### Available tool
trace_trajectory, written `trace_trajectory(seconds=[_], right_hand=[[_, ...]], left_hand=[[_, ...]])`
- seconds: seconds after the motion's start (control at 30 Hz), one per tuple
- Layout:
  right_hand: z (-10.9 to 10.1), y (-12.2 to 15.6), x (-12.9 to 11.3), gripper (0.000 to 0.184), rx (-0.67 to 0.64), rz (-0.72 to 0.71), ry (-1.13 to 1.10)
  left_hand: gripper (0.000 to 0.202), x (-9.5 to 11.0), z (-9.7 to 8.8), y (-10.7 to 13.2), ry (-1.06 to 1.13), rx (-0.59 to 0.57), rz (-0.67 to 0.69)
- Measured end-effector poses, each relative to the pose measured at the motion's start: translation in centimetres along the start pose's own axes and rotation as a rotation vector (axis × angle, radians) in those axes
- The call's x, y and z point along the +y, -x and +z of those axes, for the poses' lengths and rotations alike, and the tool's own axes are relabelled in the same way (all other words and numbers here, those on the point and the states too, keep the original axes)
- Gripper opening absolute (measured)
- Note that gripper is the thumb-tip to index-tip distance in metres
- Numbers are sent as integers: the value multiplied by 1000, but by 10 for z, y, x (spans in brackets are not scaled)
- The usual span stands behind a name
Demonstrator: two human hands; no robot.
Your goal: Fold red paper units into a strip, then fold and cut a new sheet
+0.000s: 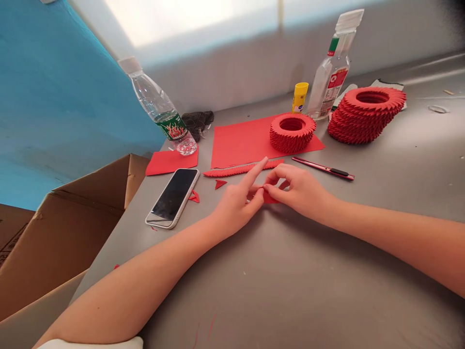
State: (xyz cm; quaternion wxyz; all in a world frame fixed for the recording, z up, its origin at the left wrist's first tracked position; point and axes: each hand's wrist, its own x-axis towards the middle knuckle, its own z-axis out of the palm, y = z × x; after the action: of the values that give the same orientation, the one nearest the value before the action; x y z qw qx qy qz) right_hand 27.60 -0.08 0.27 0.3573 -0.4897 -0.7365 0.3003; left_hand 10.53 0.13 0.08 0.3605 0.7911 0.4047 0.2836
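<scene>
Between my two hands is a small piece of red paper (271,198), partly hidden by the fingers. My left hand (240,202) pinches its left side between thumb and fingers, with the index finger stretched out over it. My right hand (296,188) grips the same paper with thumb and fingertips. Just beyond the hands lies a row of folded red paper pieces (232,171) fitted together. A single folded red triangle (220,183) rests left of the hands. To the right of them is a utility knife (323,169).
A white-cased phone (173,198) lies left, near a plastic bottle (170,121) on red paper. Behind stand a red folded-paper ring (292,140), a taller one (363,121), a glue stick (300,98) and a glass bottle (332,72). A cardboard box (72,218) sits beyond the table's left edge.
</scene>
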Motion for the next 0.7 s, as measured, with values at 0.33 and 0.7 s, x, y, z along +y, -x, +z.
trace_trajectory(seconds=[0.33,0.7], right_hand=[[6,-2,10,16,188,-539,569],[9,2,12,22,153,-748,796]], left_hand=[[63,3,4,-4,434,-18,-224],[53,9,0,-8,816,68,-378]])
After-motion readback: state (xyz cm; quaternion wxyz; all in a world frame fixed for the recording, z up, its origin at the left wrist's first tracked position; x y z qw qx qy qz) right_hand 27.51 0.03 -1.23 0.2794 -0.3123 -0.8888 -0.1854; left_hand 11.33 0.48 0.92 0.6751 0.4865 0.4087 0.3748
